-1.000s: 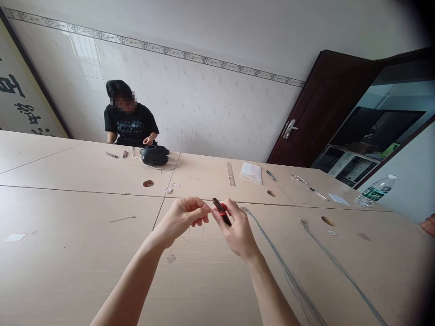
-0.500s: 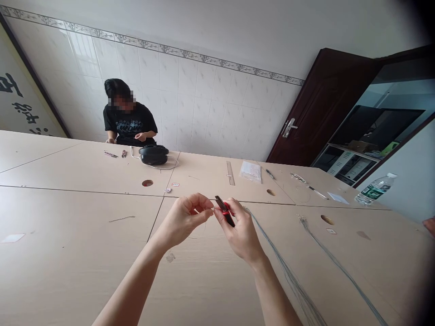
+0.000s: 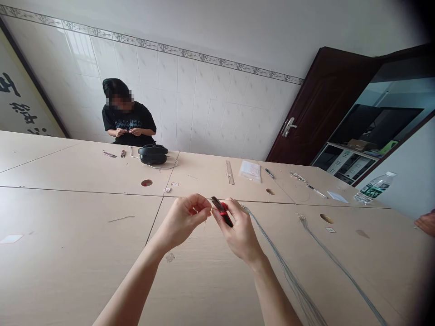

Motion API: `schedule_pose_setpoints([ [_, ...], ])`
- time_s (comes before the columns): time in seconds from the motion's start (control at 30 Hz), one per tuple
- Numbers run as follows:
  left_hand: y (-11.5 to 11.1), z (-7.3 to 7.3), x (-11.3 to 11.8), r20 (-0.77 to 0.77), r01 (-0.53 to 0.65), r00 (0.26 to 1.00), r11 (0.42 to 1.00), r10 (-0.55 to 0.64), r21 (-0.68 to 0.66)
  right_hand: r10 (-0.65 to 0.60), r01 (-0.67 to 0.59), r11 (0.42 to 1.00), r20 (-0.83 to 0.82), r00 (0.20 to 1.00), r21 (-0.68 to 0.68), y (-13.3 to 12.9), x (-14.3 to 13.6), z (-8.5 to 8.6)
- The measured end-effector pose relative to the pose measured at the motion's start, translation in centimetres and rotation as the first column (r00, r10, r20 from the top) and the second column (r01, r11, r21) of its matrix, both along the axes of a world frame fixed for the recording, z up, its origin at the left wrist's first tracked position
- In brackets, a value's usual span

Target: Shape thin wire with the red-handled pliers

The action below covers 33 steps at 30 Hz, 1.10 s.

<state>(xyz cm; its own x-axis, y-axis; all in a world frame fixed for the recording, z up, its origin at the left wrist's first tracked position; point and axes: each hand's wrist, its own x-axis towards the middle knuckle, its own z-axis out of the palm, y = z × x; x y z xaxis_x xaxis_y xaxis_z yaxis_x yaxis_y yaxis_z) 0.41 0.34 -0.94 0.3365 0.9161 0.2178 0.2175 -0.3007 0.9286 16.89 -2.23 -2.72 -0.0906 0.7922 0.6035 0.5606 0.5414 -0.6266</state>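
Over the table, my left hand pinches a thin strand between thumb and forefinger; its end at the fingertips is too small to make out. My right hand is closed round small pliers with red and black handles, their dark jaws pointing up and to the left. The fingertips of both hands almost meet. Right of my hands lies a bundle of thin grey-blue cords, its top end partly behind my right hand. A second cord bundle lies farther right.
A bent wire piece lies to the left. Farther off are a black case, a ruler, a plastic bag, a pen and a water bottle. Across the table sits a person; another hand shows at right.
My hands hold nearly the same pose, with the pliers shifted slightly left. The person opposite has brought both hands together. At the right edge, another person's hand shows more.
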Motion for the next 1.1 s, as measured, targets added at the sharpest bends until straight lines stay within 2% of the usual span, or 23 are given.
schedule_pose_setpoints([
  [0.87, -0.21, 0.28, -0.21, -0.040, -0.013, 0.999, 1.000, 0.014, 0.024, -0.019, 0.019, 1.000, 0.005, 1.000, 0.023, 0.01, 0.04, 0.18],
  [1.1, -0.21, 0.16, -0.30, -0.066, -0.021, 0.997, 0.998, 0.025, 0.066, 0.009, -0.013, 0.997, -0.062, 0.998, -0.075, -0.01, 0.05, -0.09],
])
